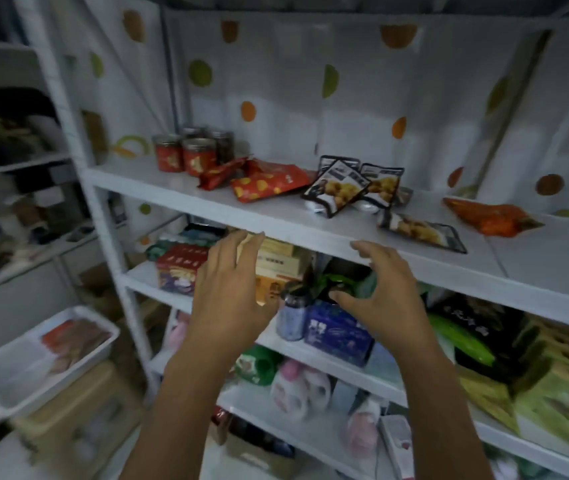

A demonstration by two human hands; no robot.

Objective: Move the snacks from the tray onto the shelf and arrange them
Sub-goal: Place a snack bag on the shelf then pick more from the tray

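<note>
Spread and empty, my left hand (231, 289) and right hand (383, 292) hover at the shelf (276, 221) edge. Snack packets (271, 183) lie on it beside red jars (186, 154); the tray (6, 382), lower left, holds more.

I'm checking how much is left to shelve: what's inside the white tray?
Reddish snack packets lie at the far end of the tray; blur hides their number, and anything beneath them is covered.
</note>
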